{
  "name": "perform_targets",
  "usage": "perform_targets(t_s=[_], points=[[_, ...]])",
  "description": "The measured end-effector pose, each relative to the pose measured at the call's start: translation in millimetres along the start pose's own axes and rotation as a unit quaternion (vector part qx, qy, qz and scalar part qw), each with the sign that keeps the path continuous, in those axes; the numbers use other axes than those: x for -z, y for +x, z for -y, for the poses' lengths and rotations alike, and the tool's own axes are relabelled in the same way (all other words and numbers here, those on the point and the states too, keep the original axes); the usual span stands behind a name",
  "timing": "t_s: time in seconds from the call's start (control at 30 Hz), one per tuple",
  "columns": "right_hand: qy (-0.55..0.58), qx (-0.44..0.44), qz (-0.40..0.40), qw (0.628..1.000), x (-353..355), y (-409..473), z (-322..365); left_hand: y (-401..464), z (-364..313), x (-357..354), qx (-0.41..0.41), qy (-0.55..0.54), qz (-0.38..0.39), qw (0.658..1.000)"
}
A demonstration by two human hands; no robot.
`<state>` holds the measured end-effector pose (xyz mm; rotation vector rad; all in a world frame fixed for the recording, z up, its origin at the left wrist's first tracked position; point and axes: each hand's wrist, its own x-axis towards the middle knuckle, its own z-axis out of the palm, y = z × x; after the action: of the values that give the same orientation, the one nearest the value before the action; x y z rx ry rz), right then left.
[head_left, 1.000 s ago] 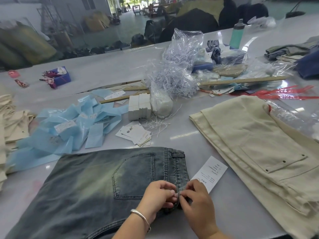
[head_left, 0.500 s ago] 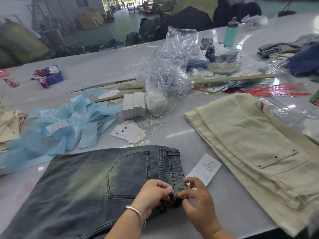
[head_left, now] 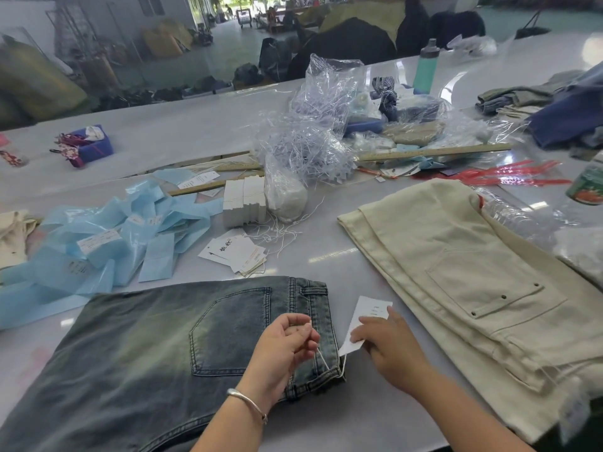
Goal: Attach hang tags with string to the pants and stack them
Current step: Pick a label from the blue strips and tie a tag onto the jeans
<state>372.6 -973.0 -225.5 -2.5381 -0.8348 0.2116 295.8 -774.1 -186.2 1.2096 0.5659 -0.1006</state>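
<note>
Faded blue jeans lie flat on the grey table, back pocket up, waistband toward the right. My left hand pinches a white string that runs down to the waistband near a belt loop. My right hand holds a white hang tag just off the waistband's edge, fingers on the tag's lower end. Folded cream pants lie to the right.
Loose hang tags and strings lie beyond the jeans, with white tag stacks, blue plastic bags, crumpled clear plastic, wooden rulers and a green bottle. More clothes sit far right.
My hands have parted from the belt loop. The left has lifted with the string drawn taut, and the right has moved right onto the hang tag, which has shifted.
</note>
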Motion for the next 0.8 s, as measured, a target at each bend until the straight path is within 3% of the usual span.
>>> perform_targets(t_s=[0.2,0.37,0.43,0.6,0.67,0.8], points=[[0.122,-0.036,-0.070,0.989,30,23,10,-6,-4,-4,-0.030,0.083,0.023,0.996],[-0.003,-0.013,-0.032,0.999,19,23,7,-7,-1,-9,-0.055,0.171,0.006,0.984],[0.030,-0.003,-0.036,0.999,13,16,4,-5,2,-8,-0.065,0.209,-0.010,0.976],[0.158,-0.031,0.088,0.983,9,-3,10,-2,6,-8,-0.069,0.260,-0.018,0.963],[0.136,-0.016,0.125,0.983,8,-9,11,-1,6,-10,-0.071,0.266,-0.014,0.961],[-0.023,0.040,0.144,0.988,-3,-15,7,-1,3,-13,-0.075,0.272,-0.003,0.959]])
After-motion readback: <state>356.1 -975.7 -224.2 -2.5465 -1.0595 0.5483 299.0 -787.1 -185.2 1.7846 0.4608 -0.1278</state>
